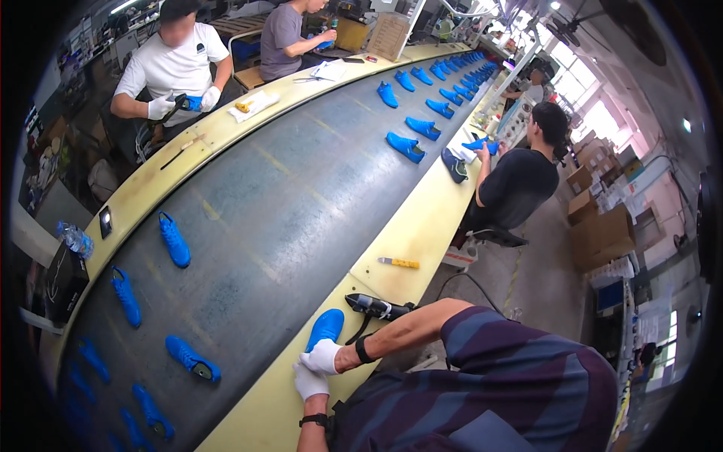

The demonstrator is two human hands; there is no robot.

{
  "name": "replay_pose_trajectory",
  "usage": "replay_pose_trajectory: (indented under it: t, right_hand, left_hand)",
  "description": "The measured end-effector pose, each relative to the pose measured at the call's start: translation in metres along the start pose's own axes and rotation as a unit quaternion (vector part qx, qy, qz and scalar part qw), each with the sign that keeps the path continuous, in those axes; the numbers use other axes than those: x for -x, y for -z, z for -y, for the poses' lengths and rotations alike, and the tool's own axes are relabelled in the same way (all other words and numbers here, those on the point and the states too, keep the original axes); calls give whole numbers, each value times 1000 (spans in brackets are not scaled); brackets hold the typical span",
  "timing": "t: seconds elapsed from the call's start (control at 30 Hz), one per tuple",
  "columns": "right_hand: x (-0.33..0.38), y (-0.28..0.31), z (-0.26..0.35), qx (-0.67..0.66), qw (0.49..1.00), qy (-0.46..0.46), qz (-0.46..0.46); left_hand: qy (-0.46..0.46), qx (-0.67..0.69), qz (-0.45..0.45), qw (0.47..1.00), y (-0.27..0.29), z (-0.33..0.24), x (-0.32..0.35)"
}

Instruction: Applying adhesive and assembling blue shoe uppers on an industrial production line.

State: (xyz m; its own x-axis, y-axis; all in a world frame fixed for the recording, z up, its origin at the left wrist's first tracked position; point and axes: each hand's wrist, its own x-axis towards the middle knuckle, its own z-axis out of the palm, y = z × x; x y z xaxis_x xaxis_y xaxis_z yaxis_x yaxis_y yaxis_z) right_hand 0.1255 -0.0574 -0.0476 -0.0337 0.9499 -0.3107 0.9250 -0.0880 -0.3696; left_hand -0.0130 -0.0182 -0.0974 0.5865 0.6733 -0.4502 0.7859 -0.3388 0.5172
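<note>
A blue shoe (327,326) rests on the yellow bench edge beside the conveyor, its toe pointing away from me. My right hand (322,356), in a white glove, is closed on the rear part of the shoe. Close against it, my left hand (310,383), also gloved in white, grips at the heel end. Both sets of fingers are partly hidden, and the shoe's opening is covered by the gloves. Just right of the shoe lies a black hand tool (373,306) with a dark cord.
A yellow-handled blade (399,263) lies farther along the bench. Blue shoes (175,239) stand spaced along the dark conveyor belt (263,203). Across it, a person (177,68) in white gloves handles a shoe. Another person (520,177) sits on my side, holding a blue shoe.
</note>
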Motion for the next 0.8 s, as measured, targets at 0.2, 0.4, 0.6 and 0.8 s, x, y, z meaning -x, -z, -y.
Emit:
replay_pose_trajectory:
  t: [0.2, 0.4, 0.6, 0.8]
  right_hand:
    - [0, 5, 11, -42, 997, -54, 28]
    - [14, -15, 5, -1, 999, -23, -34]
    - [53, 30, -21, -163, 968, -186, -40]
    - [59, -23, -33, -638, 642, -420, 61]
  left_hand:
    - [22, 44, 13, 999, -2, 1, 0]
    - [-135, -4, 27, 991, -23, 27, -33]
    - [-32, 210, 210, 954, -9, 88, -56]
    - [-46, 97, 37, 994, -57, 96, -87]
